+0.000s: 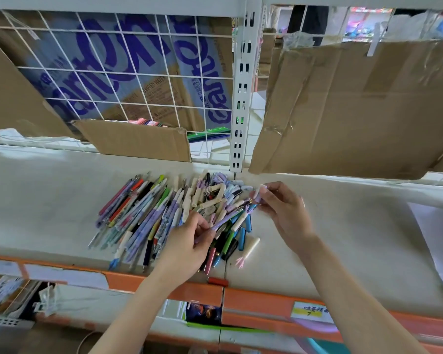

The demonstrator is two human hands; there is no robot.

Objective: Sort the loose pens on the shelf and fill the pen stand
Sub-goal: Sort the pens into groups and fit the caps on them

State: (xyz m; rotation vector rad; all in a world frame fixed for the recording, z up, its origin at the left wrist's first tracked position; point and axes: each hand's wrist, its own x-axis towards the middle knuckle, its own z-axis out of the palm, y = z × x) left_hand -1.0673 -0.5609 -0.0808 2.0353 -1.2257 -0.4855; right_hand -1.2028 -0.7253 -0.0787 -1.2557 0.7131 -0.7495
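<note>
A heap of loose pens point(149, 213) in several colours lies on the white shelf point(49, 200), with loose cream and lilac caps point(215, 192) piled at its back right. My left hand point(187, 241) pinches the lower end of a lilac pen point(228, 217) that slants up to the right above the heap. My right hand point(281, 208) pinches a pale lilac cap point(260, 192) just beyond that pen's tip. No pen stand is in view.
Flattened cardboard point(356, 106) leans against the white wire grid point(138, 72) at the shelf's back, left and right of a slotted upright point(241, 98). An orange rail point(253, 300) edges the shelf front, with a red cap point(218, 281) on it. Bare shelf lies on both sides of the heap.
</note>
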